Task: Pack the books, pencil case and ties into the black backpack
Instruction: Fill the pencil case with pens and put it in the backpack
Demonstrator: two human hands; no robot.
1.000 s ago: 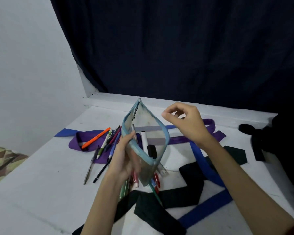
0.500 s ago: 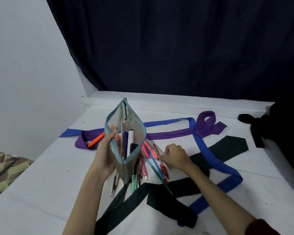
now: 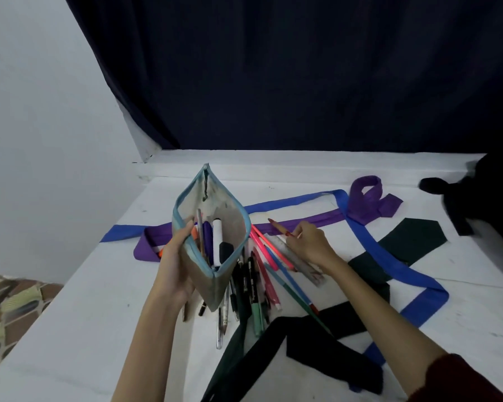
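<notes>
My left hand (image 3: 173, 268) grips the clear, blue-edged pencil case (image 3: 215, 224) upright with its mouth wide open; a few pens and a white marker stand inside. My right hand (image 3: 308, 242) pinches a red pen (image 3: 278, 227), its tip lifted off the white table (image 3: 99, 314), just right of the case. Loose pens (image 3: 262, 274) lie fanned out below and right of the case. A purple tie (image 3: 363, 198), a blue tie (image 3: 369, 248) and a black tie (image 3: 311, 338) lie spread across the table. The black backpack (image 3: 482, 192) shows partly at the right edge.
A dark curtain (image 3: 302, 82) hangs behind the table and a white wall stands at the left. A patterned floor (image 3: 9, 309) shows beyond the table's left edge.
My right hand dropped from above the case to the loose pens, then picked a red pen off the pile. The case in my left hand shifted slightly left.
</notes>
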